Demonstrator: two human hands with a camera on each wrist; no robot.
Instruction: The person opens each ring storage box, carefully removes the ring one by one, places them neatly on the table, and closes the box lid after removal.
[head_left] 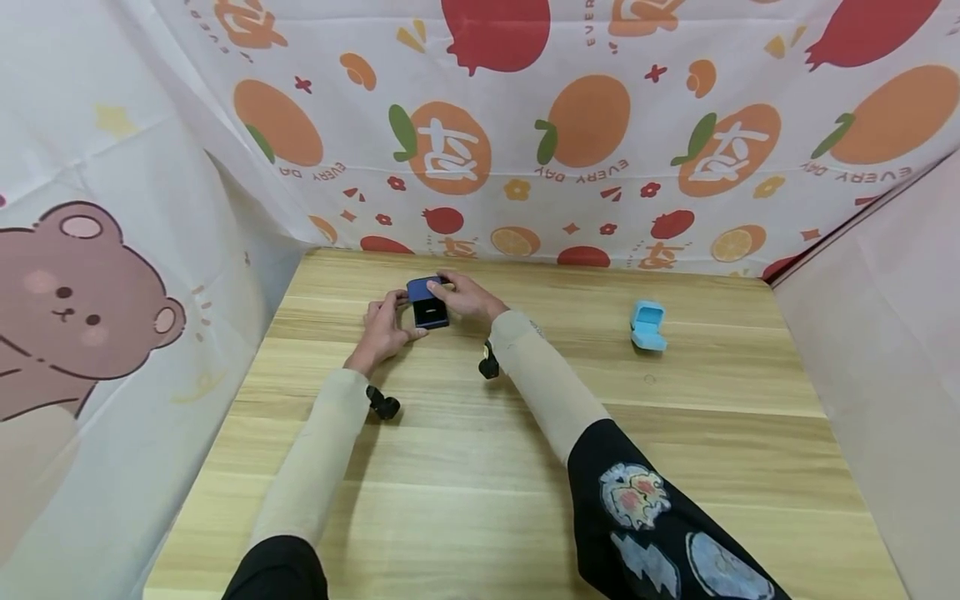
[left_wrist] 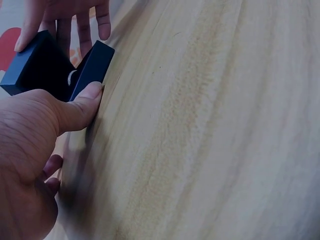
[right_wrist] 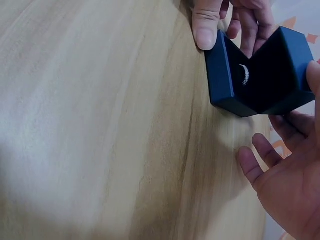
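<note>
A dark blue ring box (head_left: 422, 289) stands with its lid raised near the back of the table. Seated in its black lining is a silvery ring (right_wrist: 244, 75) with a sparkling band. My left hand (head_left: 382, 335) holds the base from the left, its thumb (left_wrist: 90, 97) against the front side. From the right, my right hand (head_left: 471, 298) grips the lid, with the thumb on its outer face and fingers behind the box. In the right wrist view, two of the right hand's lower fingers (right_wrist: 250, 162) stick out away from the box.
A light blue box (head_left: 648, 325), also with its lid up, stands on the right part of the wooden table (head_left: 480, 467). A fruit-print cloth (head_left: 517, 192) hangs along the back edge. White cloth with a bear print (head_left: 90, 292) hangs at the left.
</note>
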